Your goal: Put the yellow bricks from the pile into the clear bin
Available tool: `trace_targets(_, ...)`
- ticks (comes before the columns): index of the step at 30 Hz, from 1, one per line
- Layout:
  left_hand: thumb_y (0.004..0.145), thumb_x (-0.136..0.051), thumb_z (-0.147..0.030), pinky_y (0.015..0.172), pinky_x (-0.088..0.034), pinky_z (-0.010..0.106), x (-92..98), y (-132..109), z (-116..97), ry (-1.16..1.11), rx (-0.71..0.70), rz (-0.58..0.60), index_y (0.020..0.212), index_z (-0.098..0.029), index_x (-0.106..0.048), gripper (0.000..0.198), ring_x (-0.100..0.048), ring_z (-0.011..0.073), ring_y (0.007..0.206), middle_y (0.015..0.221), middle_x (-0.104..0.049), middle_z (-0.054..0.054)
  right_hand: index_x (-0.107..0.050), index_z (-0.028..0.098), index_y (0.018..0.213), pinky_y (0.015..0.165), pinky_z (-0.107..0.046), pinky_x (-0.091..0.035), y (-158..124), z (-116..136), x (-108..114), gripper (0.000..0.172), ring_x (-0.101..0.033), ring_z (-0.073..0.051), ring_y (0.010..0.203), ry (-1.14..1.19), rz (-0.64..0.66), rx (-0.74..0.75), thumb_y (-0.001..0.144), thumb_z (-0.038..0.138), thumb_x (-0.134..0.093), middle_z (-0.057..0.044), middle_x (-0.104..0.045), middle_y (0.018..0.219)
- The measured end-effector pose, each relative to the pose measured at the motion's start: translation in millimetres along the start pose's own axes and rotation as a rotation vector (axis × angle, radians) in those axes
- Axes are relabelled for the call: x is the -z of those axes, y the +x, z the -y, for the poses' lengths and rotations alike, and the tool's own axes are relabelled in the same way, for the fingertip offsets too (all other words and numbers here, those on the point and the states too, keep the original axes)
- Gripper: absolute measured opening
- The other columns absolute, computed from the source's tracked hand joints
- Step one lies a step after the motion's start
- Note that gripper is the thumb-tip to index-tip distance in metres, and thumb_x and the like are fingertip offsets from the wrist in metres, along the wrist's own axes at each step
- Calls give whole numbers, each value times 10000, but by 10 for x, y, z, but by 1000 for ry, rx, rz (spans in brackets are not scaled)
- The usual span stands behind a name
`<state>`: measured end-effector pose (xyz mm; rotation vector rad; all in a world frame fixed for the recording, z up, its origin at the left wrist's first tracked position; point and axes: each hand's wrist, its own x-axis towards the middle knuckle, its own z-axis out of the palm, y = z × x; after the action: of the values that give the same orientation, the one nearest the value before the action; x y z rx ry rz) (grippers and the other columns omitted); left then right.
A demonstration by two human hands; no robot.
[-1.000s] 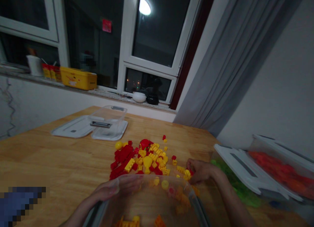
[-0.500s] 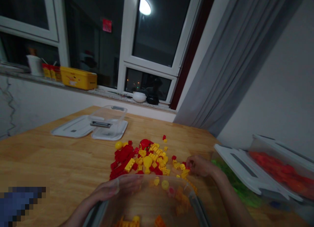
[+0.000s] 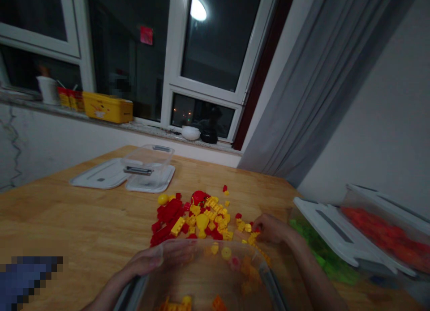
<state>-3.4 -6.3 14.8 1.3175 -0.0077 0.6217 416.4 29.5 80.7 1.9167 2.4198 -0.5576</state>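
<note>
A clear plastic box [image 3: 201, 275] stands in front of me, with a few yellow and orange building bricks [image 3: 179, 306] inside at the bottom. My left hand [image 3: 157, 259] grips its far left corner, fingers stretched along the far wall and thumb at the rim. Beyond the box lies a loose pile of red and yellow building bricks [image 3: 201, 221]. At the pile's right edge, my right hand [image 3: 270, 228] is down by the table with its fingers curled together at some small yellow and red bricks. Whatever its fingertips pinch is hidden.
On the right stand lidded boxes, one with green pieces [image 3: 322, 253], another with red pieces [image 3: 383, 235]. An upturned clear box [image 3: 148, 159] rests on white lids [image 3: 101, 176] at the back left. A yellow box [image 3: 107, 107] sits on the windowsill.
My right hand has shifted very slightly left among the small bricks at the pile's right edge. My left hand and the clear box have stayed put.
</note>
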Motion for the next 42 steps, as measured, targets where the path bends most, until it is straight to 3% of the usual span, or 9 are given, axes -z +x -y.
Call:
trace_targets(3,878,-623,-466,1232,-257,280,11,15,29,-41,-23,44,1501,-306,-459,664,-313,191,1541,1625,-426,-52,-765,161,745,560,-226,-314,-17,5,36,146,-556,-131,655,36,0,31,683,115,-641,6,-699,692)
trace_targets(8,876,-616,-504,1257,-236,379,44,21,33,13,-13,54,1514,-295,-442,694,-266,263,1560,1640,-402,-31,-795,144,858,612,-214,-408,-92,99,135,225,-651,-161,740,120,-8,48,796,201,-587,-35,-778,827)
trace_targets(11,863,-621,-501,1255,-237,378,42,12,39,-13,-12,39,1511,-300,-447,700,-278,263,1555,1637,-411,-33,-783,138,843,633,-224,-433,-139,154,188,214,-664,-172,754,147,-23,47,805,205,-583,-48,-784,831)
trace_targets(17,856,-624,-493,1250,-247,377,59,3,95,-13,-42,52,1495,-331,-470,677,-300,264,1547,1623,-434,-58,-703,144,920,578,-234,-405,-295,244,363,206,-602,-157,694,269,-130,42,861,314,-604,-47,-719,799)
trace_targets(21,873,-615,-468,1245,-262,338,72,14,88,-38,-69,64,1503,-301,-462,669,-299,240,1547,1627,-420,-50,-669,168,942,558,-230,-374,-480,481,501,256,-544,-136,658,339,-196,114,897,416,-625,-4,-648,738)
trace_targets(26,889,-617,-481,1247,-263,330,21,37,-5,29,-11,49,1499,-306,-466,652,-304,240,1544,1624,-422,-59,-670,193,1022,585,-217,-416,-744,926,583,303,-562,-135,689,448,-110,166,856,443,-710,10,-639,753)
trace_targets(33,861,-634,-511,1258,-236,378,37,7,55,-17,-13,50,1505,-306,-456,699,-273,260,1557,1641,-399,-31,-702,286,1016,674,-225,-458,-1060,1411,520,262,-636,-145,771,278,-16,216,773,342,-783,28,-704,860)
trace_targets(38,857,-630,-527,1256,-226,367,42,5,65,-16,-18,34,1503,-316,-458,701,-271,261,1557,1637,-412,-32,-689,345,1024,648,-252,-445,-1192,1616,347,315,-664,-183,828,154,143,187,721,323,-773,20,-741,981)
trace_targets(42,847,-632,-543,1258,-228,384,58,13,76,3,-24,58,1513,-309,-443,731,-260,275,1561,1646,-395,-26,-712,375,969,530,-241,-399,-1107,1686,80,220,-631,-173,671,55,275,114,755,331,-683,20,-738,893)
